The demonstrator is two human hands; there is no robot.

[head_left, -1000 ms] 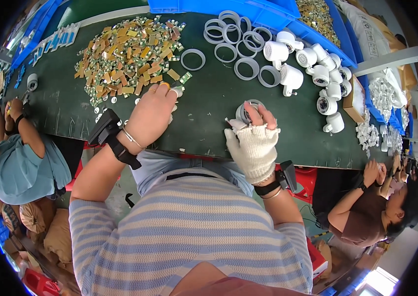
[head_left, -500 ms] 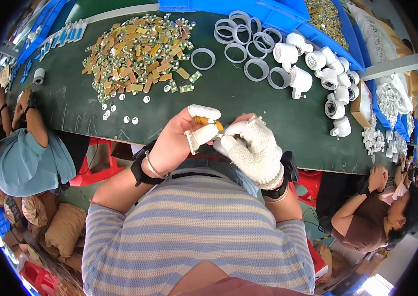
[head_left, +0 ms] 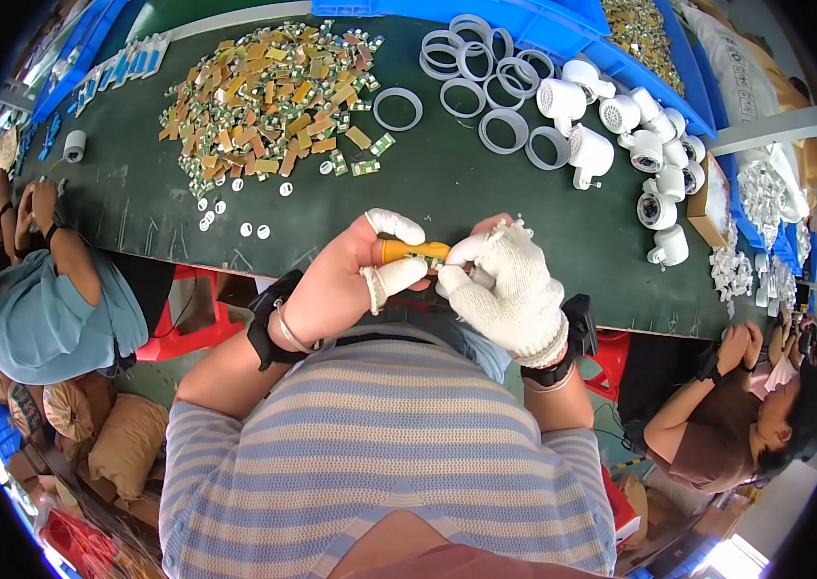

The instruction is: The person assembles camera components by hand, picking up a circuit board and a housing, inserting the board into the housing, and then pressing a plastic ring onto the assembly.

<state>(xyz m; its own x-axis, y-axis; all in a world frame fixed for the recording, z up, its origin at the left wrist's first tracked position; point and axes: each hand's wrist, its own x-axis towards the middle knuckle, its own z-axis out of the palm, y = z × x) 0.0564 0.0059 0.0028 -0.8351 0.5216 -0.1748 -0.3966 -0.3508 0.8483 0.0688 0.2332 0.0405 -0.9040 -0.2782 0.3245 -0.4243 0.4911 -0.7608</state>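
Note:
My left hand, bare apart from white fingertip covers and a yellow finger cot, pinches a small green circuit board just over the table's near edge. White knit glove covers most of my right hand. Its thumb and fingers are closed at the board's right end; whether they grip the board or something tiny is hidden. Beyond my left hand lies a heap of small circuit boards, green on one side and tan on the other. Several small white discs lie at the heap's near side.
Translucent rings and white camera housings cover the back right of the green table. Blue bins stand behind them. Clear plastic parts lie at the far right. Co-workers sit at both sides, one in a teal top.
My hands have drawn slightly apart, with the right shifting a little rightward. More of the circuit board shows between them, and the finger in the yellow cot has straightened along it.

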